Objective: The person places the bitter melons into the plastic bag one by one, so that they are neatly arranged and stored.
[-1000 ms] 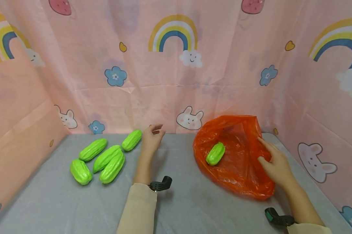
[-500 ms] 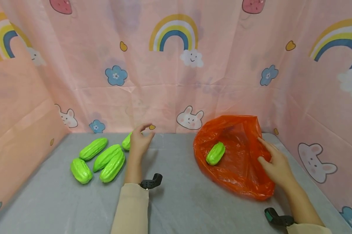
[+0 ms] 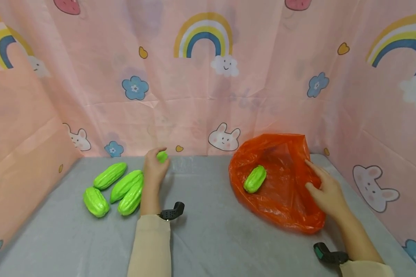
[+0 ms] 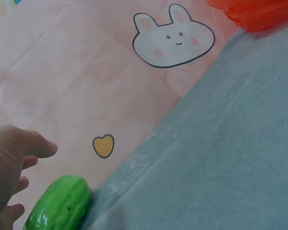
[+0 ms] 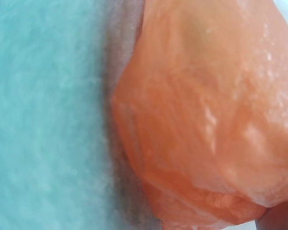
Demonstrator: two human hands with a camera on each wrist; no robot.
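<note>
A bright green, ribbed bitter melon point(image 3: 162, 156) lies near the back of the table, partly hidden by my left hand point(image 3: 154, 166). In the left wrist view, its rounded end point(image 4: 62, 203) sits beside the spread thumb and fingers, with a gap showing between them. My right hand point(image 3: 329, 192) holds the right side of a red plastic bag point(image 3: 284, 215), thumb and forefinger apart at its rim. Inside the bag, whose mouth faces me, lies another bitter melon point(image 3: 255, 179). The right wrist view is filled mostly by the bag's outer film point(image 5: 197, 120).
Several more bitter melons, one of them point(image 3: 96, 202) nearest the left, lie in a loose group left of my left arm. A pink printed cloth point(image 3: 201, 111) walls the back and both sides. Grey cloth point(image 3: 215, 231) covers the table.
My left hand has moved left, coming over the rearmost bitter melon, which now shows between thumb and fingers. The right hand and the bag have stayed in place.
</note>
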